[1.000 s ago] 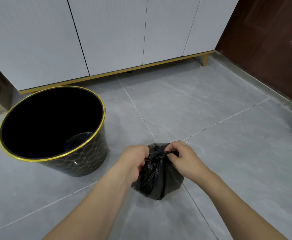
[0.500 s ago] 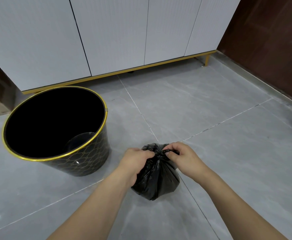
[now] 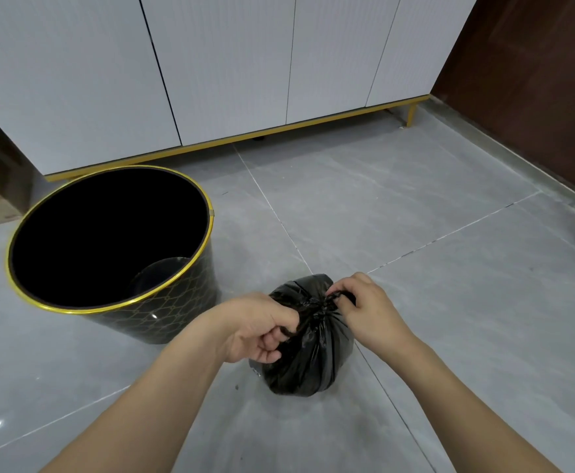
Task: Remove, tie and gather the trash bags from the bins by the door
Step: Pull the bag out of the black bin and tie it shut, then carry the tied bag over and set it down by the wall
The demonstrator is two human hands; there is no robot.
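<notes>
Head view shows me both hands, left hand (image 3: pixel 262 327) and right hand (image 3: pixel 364 310), pinching the black trash bag (image 3: pixel 308 356) neck mid-knot at six o'clock, with the liner-free bin (image 3: pixel 163 305) at nine o'clock, so gathering remains.

Glossy crinkled plastic bag (image 3: pixel 308 356) (black); polished tile floor (image 3: pixel 449 336).
</notes>
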